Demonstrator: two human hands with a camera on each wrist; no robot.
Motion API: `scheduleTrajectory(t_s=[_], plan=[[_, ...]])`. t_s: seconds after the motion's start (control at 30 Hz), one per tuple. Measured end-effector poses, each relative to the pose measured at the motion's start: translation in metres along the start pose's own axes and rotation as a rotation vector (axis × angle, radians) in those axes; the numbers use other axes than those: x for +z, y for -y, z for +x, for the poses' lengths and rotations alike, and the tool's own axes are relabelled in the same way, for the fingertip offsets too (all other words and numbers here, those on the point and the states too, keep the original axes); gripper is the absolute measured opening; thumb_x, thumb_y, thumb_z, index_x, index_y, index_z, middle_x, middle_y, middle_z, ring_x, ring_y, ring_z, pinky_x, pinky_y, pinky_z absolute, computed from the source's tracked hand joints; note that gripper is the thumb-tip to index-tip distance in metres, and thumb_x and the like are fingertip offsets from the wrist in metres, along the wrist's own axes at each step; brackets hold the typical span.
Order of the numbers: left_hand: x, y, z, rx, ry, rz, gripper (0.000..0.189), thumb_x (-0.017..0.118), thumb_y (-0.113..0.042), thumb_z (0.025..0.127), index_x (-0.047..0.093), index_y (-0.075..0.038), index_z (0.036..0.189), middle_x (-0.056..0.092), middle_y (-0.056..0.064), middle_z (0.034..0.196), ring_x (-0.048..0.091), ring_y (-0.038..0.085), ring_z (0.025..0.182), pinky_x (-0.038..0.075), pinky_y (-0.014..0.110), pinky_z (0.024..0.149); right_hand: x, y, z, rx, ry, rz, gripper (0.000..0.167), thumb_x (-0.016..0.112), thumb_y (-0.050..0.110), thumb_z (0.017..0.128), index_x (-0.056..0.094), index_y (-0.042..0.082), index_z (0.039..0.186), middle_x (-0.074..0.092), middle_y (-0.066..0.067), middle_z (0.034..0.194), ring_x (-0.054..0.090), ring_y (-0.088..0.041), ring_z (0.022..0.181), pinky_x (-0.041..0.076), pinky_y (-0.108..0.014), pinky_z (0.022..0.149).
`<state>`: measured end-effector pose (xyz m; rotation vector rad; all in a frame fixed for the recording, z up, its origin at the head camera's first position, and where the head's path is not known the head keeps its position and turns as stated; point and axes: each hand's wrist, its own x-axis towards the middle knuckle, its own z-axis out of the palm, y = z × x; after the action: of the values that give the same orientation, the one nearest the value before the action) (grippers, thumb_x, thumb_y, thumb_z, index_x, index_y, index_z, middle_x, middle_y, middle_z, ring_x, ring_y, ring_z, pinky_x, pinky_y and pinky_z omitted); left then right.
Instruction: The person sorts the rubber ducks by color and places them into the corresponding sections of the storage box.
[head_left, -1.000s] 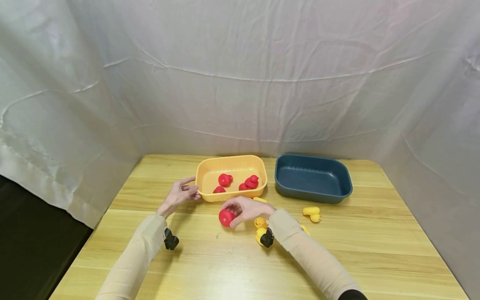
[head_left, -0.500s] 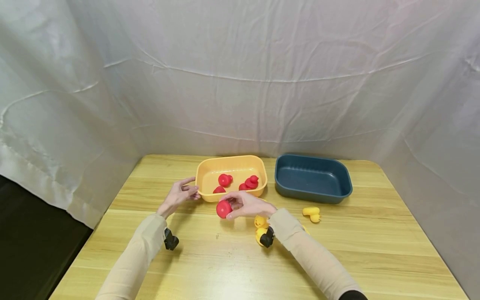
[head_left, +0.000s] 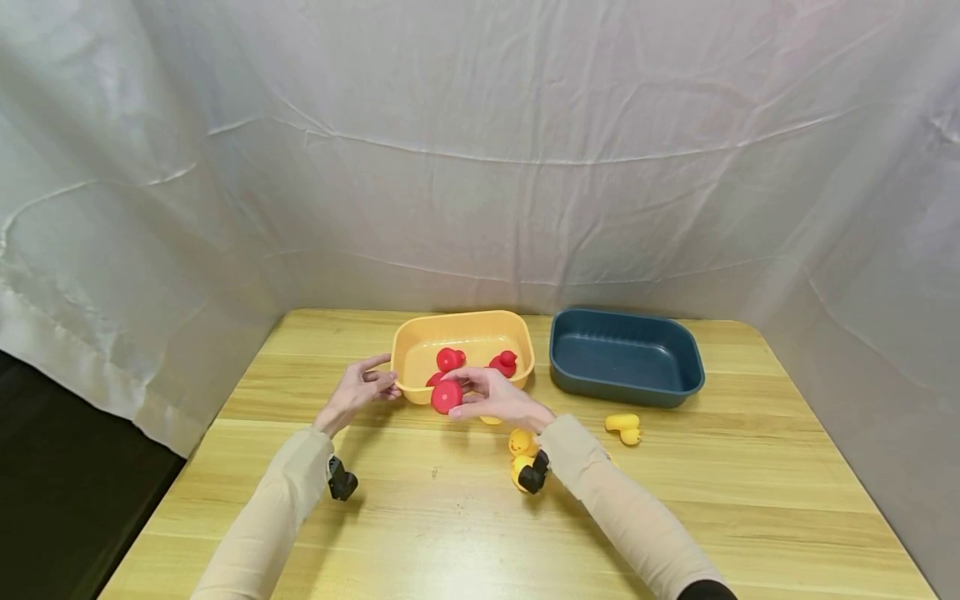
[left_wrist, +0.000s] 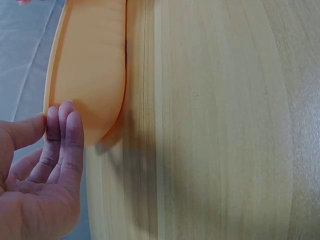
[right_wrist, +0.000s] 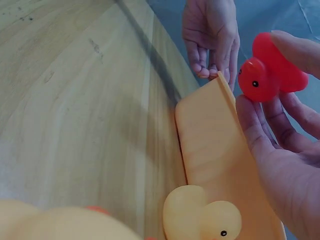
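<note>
My right hand (head_left: 498, 398) grips a red rubber duck (right_wrist: 272, 70) between thumb and fingers. It is lifted in front of the near wall of the orange plastic bin (head_left: 463, 318). At the bin's left near corner my left hand (left_wrist: 45, 170) pinches the rim between thumb and fingertips. Inside the bin lie several red ducks, one (head_left: 450, 359) at left of middle and another (head_left: 505, 363) to the right. Part of the group is hidden behind my right hand. In the right wrist view a yellow duck (right_wrist: 200, 215) rests against the bin's outer wall.
A dark blue bin (head_left: 626, 387) stands right of the orange one, with no ducks in it. One yellow duck (head_left: 625, 427) lies on its side in front of it. More yellow ducks (head_left: 522, 443) sit near my right wrist, partly covered. A pale curtain (head_left: 480, 167) hangs behind the table.
My right hand has raised the red duck from the tabletop and moved it away from me, up to the orange bin's near rim. The left hand stays on the bin.
</note>
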<state>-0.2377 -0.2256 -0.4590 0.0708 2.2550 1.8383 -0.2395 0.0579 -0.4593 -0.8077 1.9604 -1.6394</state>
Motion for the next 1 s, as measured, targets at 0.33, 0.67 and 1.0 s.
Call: scheduleTrajectory(t_s=[0.33, 0.67, 1.0], plan=[[0.000, 0.000, 0.000, -0.007, 0.001, -0.010, 0.060, 0.054, -0.002, 0.102, 0.026, 0.013, 0.152, 0.073, 0.016, 0.097, 0.071, 0.008, 0.076, 0.064, 0.036, 0.085, -0.008, 0.005, 0.003, -0.010, -0.092, 0.024, 0.056, 0.079, 0.009, 0.087, 0.056, 0.003, 0.138, 0.062, -0.015, 0.131, 0.061, -0.017, 0.113, 0.055, -0.026, 0.102], [0.000, 0.000, 0.000, -0.004, -0.001, -0.014, 0.059, 0.055, -0.002, 0.102, 0.027, 0.014, 0.152, 0.073, 0.019, 0.099, 0.071, 0.008, 0.075, 0.064, 0.036, 0.084, -0.022, 0.010, 0.011, 0.001, -0.185, 0.049, 0.057, 0.075, 0.006, 0.089, 0.053, -0.001, 0.140, 0.063, -0.020, 0.132, 0.063, -0.014, 0.107, 0.055, -0.018, 0.092], [0.000, -0.001, 0.001, -0.012, -0.002, -0.009, 0.060, 0.055, -0.002, 0.102, 0.026, 0.013, 0.152, 0.074, 0.015, 0.097, 0.071, 0.008, 0.076, 0.064, 0.033, 0.083, -0.040, 0.013, 0.021, 0.044, -0.278, -0.028, 0.054, 0.071, 0.003, 0.090, 0.052, -0.004, 0.140, 0.062, -0.023, 0.128, 0.060, -0.022, 0.108, 0.052, -0.017, 0.088]])
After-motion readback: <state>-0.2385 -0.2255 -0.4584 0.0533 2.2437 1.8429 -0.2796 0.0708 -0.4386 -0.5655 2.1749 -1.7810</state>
